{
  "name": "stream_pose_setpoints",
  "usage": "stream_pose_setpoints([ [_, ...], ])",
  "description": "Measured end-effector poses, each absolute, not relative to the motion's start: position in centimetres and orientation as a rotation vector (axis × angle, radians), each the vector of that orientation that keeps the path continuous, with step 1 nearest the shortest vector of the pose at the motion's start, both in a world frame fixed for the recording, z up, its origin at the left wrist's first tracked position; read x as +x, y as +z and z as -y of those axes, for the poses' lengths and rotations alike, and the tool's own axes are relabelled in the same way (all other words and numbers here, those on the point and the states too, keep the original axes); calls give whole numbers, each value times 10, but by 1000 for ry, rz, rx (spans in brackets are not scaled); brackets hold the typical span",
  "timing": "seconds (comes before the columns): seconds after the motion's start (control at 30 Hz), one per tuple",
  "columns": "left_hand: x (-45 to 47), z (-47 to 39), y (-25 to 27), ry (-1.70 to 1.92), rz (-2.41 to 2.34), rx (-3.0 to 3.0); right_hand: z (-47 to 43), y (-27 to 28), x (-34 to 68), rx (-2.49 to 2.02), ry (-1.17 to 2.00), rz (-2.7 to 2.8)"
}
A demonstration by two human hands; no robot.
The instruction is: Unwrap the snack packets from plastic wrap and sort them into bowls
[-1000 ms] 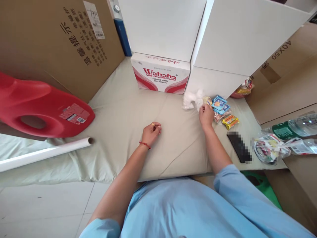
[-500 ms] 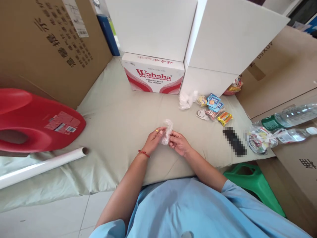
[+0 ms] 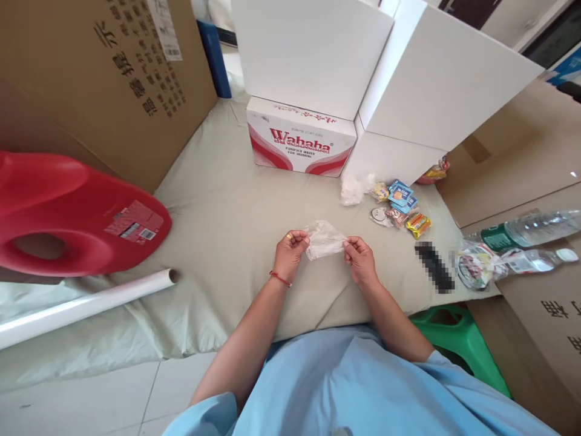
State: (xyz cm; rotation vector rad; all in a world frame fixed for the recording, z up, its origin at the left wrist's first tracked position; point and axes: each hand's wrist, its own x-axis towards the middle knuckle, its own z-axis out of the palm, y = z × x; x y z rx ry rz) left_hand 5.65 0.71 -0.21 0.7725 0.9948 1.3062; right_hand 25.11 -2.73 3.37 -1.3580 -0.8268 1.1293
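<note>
The step in hand looks like drawing out and spreading a thin plastic bag point(image 3: 324, 240), which lies between the two hands, spanning the gap from one set of fingertips to the other. The left hand point(image 3: 290, 257) pinches its near-left edge between thumb and bent fingers, and the right hand point(image 3: 360, 260) grips the opposite corner the same way, so the plastic is pulled fairly wide but stays wrinkled. Whether its mouth is parted, or which edge the mouth is on, cannot be told, nor whether its lower side brushes the cloth point(image 3: 218, 212) beneath. Nothing can be made out inside it. Beyond the right hand and somewhat to its right lie the snacks: a round packet point(image 3: 380, 215) nearest, then blue packets point(image 3: 400, 194) and a yellow packet point(image 3: 418, 224). A crumpled clump of white plastic point(image 3: 351, 189) rests straight ahead of the right hand, near a water carton point(image 3: 304, 142) that stands ahead of both hands. As a judgement, the next move calls for a light pinch on both sides, with the fingertips feeling for the mouth and easing its layers apart; such flimsy film would probably cling to itself, and a hard tug could tear it or slip it from one hand.
</note>
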Motion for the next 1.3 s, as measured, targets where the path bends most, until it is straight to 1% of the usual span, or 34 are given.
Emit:
stream_pose_setpoints([
  [0.13, 48, -3, 4, 1354, -936, 673, 10, 32, 252, -1385, 1145, 837],
  [0.3, 37, -5, 4, 1373, -974, 581, -18, 33, 248, -1335, 1266, 757],
  [0.5, 33, -2, 15, 1164, -1066, 574, -36, 37, 247, -1095, 1559, 494],
  [0.67, 52, -3, 24, 954, -1067, 617, -34, 24, 247, -1147, 1596, 660],
  [0.77, 65, -10, 21, 995, -1147, 685, -33, 21, 257, -1317, 1490, 1013],
  [0.9, 75, -23, 14, 1053, -1269, 772, -34, 33, 277, -1511, 989, 1391],
  [0.93, 76, -26, 13, 1055, -1293, 805, -34, 38, 280, -1506, 941, 1434],
  [0.97, 78, -28, 13, 1054, -1311, 840, -34, 41, 280, -1476, 959, 1476],
  [1.1, 86, -33, 12, 1048, -1316, 940, -41, 40, 267, -1310, 1225, 1590],
  [1.2, 86, -31, 9, 1060, -1275, 925, -49, 29, 257, -1326, 1294, 1473],
  [1.3, 75, -26, 7, 1109, -1266, 845, -56, 26, 256, -1286, 1449, 1284],
])
